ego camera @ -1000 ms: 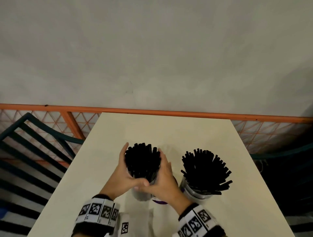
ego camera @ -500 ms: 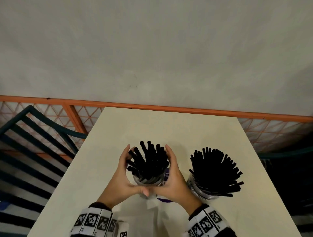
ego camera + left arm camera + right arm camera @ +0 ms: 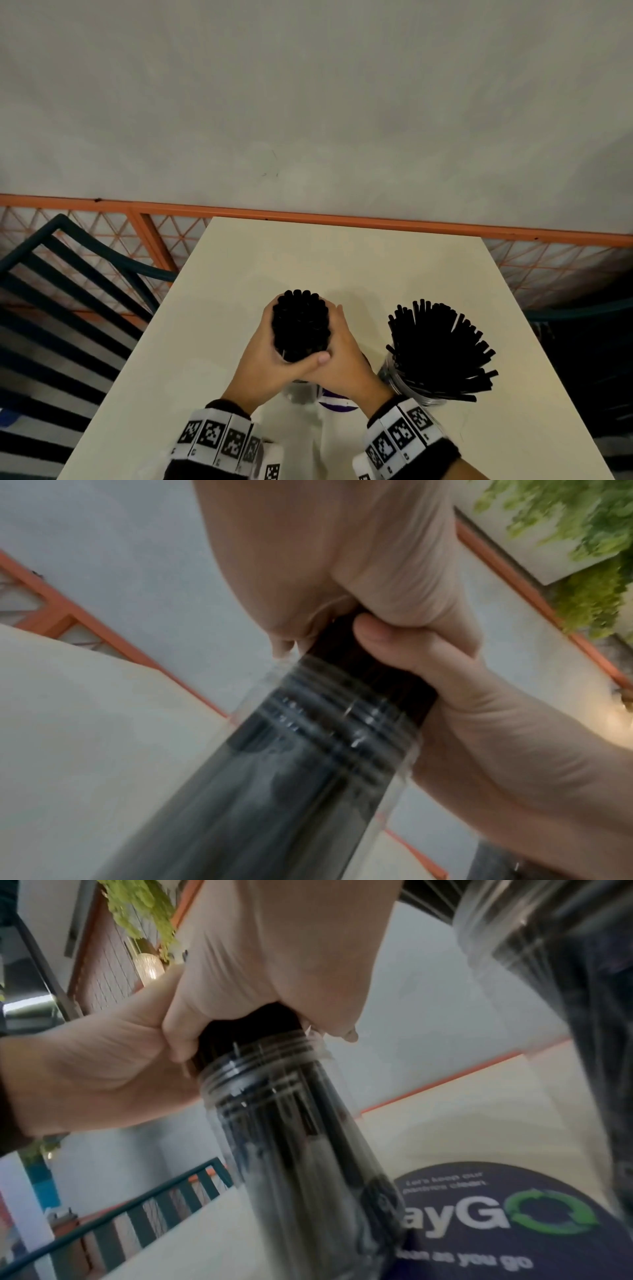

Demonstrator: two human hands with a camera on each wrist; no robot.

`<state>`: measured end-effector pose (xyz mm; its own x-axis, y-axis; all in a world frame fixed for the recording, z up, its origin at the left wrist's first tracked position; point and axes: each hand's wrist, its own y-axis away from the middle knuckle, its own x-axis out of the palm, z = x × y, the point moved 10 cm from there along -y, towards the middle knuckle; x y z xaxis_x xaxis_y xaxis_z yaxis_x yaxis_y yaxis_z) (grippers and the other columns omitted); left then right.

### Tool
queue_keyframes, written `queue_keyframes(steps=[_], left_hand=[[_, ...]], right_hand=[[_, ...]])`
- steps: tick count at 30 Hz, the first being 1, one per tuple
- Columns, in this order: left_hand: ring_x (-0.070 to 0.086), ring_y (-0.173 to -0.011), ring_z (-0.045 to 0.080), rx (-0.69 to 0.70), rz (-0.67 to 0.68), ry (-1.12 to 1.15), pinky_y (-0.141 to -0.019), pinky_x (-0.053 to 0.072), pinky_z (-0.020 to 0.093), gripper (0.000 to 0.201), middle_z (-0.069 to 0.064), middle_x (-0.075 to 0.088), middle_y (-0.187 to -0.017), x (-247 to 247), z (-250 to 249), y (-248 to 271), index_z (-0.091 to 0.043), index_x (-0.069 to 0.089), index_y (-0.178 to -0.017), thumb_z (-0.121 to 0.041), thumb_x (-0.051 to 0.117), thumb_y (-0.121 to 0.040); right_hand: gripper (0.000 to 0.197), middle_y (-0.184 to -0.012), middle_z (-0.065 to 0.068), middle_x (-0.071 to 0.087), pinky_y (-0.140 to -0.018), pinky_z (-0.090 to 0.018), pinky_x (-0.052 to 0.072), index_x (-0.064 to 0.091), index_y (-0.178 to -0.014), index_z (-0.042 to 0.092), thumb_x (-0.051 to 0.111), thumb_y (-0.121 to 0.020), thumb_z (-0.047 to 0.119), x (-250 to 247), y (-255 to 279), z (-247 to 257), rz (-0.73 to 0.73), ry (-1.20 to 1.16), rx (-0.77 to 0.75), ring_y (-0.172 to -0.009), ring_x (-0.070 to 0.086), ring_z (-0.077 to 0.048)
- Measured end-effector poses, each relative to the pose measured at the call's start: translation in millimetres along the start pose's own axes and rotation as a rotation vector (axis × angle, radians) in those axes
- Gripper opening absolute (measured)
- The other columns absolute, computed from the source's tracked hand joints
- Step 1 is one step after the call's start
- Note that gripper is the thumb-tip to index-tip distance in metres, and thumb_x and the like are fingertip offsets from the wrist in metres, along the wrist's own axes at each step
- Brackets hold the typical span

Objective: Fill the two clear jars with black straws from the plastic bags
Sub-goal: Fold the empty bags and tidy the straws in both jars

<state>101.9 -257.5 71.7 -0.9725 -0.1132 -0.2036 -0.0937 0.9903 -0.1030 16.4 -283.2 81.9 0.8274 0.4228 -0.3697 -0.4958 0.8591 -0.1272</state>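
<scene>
Both hands are wrapped round one tight bundle of black straws (image 3: 300,325) that stands in the left clear jar (image 3: 301,393). My left hand (image 3: 265,353) grips the bundle's left side, and its thumb crosses over my right hand (image 3: 347,356), which grips the right side. The left wrist view shows the jar's threaded neck (image 3: 329,723) with the straws (image 3: 342,639) squeezed just above the rim. The same jar (image 3: 291,1123) shows in the right wrist view. The right clear jar (image 3: 411,394) holds a fanned-out bunch of straws (image 3: 442,349), untouched.
The jars stand on a cream table (image 3: 342,260) near its front. A round purple sticker (image 3: 496,1218) lies on the table between them. An orange railing (image 3: 342,219) runs behind the table. A dark slatted chair (image 3: 68,291) stands to the left.
Half a second ago the straws splayed loosely between my parted hands. Now both hands have closed in and squeezed them into a compact upright bundle.
</scene>
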Motion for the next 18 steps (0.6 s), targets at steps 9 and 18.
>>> queue_keyframes(steps=[9, 18], left_hand=[[0.049, -0.116, -0.006, -0.029, 0.028, -0.012, -0.097, 0.044, 0.015, 0.090, -0.017, 0.052, -0.123, 2, 9, -1, -0.033, 0.033, -0.129, -0.041, 0.082, -0.054], [0.008, -0.135, -0.009, -0.150, 0.103, -0.256, -0.106, 0.014, 0.014, 0.144, -0.028, 0.006, -0.145, -45, 15, 39, -0.041, -0.014, -0.138, -0.079, 0.071, -0.028]], right_hand=[[0.069, -0.109, 0.045, 0.044, -0.111, -0.060, 0.025, 0.032, -0.108, 0.063, 0.072, -0.055, 0.045, 4, -3, -21, 0.007, 0.006, 0.063, -0.115, 0.045, 0.012], [0.139, -0.151, 0.013, 0.019, -0.115, -0.042, 0.028, -0.014, -0.140, 0.046, 0.078, -0.039, 0.071, -3, 58, -71, 0.061, -0.029, 0.368, -0.139, 0.023, -0.009]])
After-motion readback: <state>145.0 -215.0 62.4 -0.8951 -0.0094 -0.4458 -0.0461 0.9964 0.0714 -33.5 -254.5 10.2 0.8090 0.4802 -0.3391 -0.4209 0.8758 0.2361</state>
